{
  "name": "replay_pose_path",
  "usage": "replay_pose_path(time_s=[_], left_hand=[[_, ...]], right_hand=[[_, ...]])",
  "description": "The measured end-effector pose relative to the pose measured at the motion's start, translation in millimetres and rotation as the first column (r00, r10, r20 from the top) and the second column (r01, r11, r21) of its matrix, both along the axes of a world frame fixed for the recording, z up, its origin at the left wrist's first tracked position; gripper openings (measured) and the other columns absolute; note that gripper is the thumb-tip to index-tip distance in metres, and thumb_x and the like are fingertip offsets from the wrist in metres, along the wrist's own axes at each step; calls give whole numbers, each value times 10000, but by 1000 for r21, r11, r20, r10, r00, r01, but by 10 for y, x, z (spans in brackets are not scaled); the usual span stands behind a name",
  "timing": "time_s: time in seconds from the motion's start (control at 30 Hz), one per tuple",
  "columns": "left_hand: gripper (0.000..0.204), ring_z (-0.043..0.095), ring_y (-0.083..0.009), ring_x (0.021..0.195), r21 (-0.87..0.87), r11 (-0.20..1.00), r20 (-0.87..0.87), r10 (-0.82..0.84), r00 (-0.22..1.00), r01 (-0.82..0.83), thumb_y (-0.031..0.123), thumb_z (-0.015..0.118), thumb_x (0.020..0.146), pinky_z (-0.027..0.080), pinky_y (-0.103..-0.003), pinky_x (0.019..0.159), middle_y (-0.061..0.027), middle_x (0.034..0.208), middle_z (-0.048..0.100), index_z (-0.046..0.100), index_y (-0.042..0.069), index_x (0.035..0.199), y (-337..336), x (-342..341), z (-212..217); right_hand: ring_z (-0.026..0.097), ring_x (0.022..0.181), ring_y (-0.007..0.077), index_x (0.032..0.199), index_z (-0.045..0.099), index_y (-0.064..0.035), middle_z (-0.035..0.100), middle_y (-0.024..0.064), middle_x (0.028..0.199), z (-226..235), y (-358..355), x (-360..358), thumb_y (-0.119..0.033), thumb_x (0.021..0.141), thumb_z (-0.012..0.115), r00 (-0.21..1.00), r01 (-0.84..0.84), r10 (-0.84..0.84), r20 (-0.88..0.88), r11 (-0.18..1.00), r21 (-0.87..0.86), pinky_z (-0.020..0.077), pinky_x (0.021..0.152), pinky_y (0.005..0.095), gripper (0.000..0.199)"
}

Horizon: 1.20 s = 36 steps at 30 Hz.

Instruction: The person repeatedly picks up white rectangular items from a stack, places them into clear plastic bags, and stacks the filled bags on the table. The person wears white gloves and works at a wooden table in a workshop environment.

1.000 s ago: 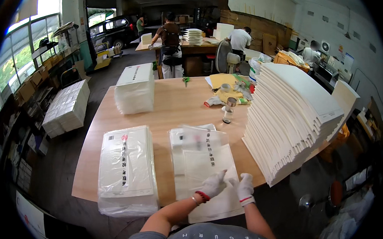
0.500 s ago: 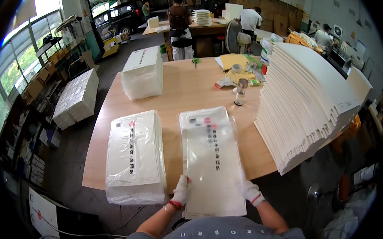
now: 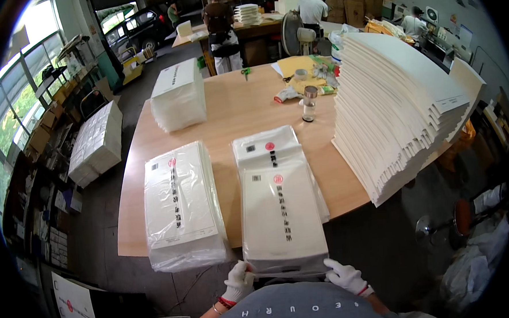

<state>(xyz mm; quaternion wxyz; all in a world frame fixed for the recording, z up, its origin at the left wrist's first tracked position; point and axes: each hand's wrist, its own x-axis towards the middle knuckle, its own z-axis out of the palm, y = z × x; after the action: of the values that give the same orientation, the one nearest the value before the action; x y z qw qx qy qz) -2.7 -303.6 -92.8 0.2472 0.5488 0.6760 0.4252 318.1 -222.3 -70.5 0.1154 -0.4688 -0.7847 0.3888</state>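
Note:
Both my hands wear white knit gloves with red at the cuffs. A white printed packet (image 3: 283,215) in clear plastic lies in front of me, its near end reaching past the table edge. At that end, my left hand (image 3: 238,282) pinches the left corner of the plastic bag (image 3: 292,267), and my right hand (image 3: 346,276) pinches the right corner. Under the packet are more plastic-covered packets (image 3: 268,141), showing at its far end and right side. To the left sits a neat stack of similar bagged packets (image 3: 182,203).
A taller bagged stack (image 3: 177,94) stands at the far left of the table (image 3: 229,111). A high, leaning pile of white folded sheets (image 3: 390,117) fills the right side. Green scissors (image 3: 245,73), a glass bottle (image 3: 309,104) and loose gloves (image 3: 288,94) lie farther back. Several people work beyond.
My hands have come nearer my body, from the packet's sides to the near corners of the bag. The top packet now lies flatter, with clear plastic showing at its near end. My view has shifted.

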Motion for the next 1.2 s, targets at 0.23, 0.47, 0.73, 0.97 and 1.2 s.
replay_pose_path(time_s=[0.23, 0.47, 0.73, 0.97, 1.2], left_hand=[[95, 567, -300, 662, 169, 972, -183, -131, 974, 163, 4, 546, 663, 436, -348, 533, -109, 755, 544, 519, 70, 726, 360, 154, 856], [190, 480, -158, 640, 707, 457, 465, 274, 842, -540, 159, 409, 822, 406, -292, 596, -31, 679, 475, 442, 58, 664, 34, -709, 967], [100, 504, -139, 797, 126, 472, 763, 516, 389, -873, 110, 436, 846, 450, -294, 686, -28, 858, 531, 513, 58, 884, -501, -2223, -422], [222, 556, -248, 827, -321, 882, -578, 107, 809, -346, 221, 493, 844, 445, -364, 722, -159, 951, 575, 559, 50, 971, -423, -759, -1394], [171, 515, -321, 936, 119, 993, -412, 35, 911, 15, 213, 609, 777, 421, -420, 788, -124, 902, 569, 581, 69, 863, 1874, 403, -689]], right_hand=[[570, 875, 164, 1102, 537, 4, 575, 83, 1029, -713, 298, -591, -206, 869, 514, 680, 78, -576, -455, 673, -735, 468, 785, 295, 314], [536, 1027, 232, 1166, 513, 6, 566, 127, 1099, -242, 712, -2191, -66, 869, 474, 542, -449, -293, -787, 691, -566, 452, 887, 290, 308], [589, 622, 147, 1082, 508, 5, 579, 85, 792, -508, 281, -3124, -287, 912, 498, 852, -366, -76, -518, 622, -692, 519, 577, 274, 337], [610, 759, 141, 1142, 499, -46, 611, 89, 958, -838, 439, -1871, -316, 923, 479, 889, -292, -75, -453, 668, -685, 513, 666, 285, 348], [600, 743, 132, 1129, 507, -29, 610, 79, 919, -817, 557, -743, -238, 914, 491, 903, 103, -352, -248, 737, -668, 506, 663, 272, 300]])
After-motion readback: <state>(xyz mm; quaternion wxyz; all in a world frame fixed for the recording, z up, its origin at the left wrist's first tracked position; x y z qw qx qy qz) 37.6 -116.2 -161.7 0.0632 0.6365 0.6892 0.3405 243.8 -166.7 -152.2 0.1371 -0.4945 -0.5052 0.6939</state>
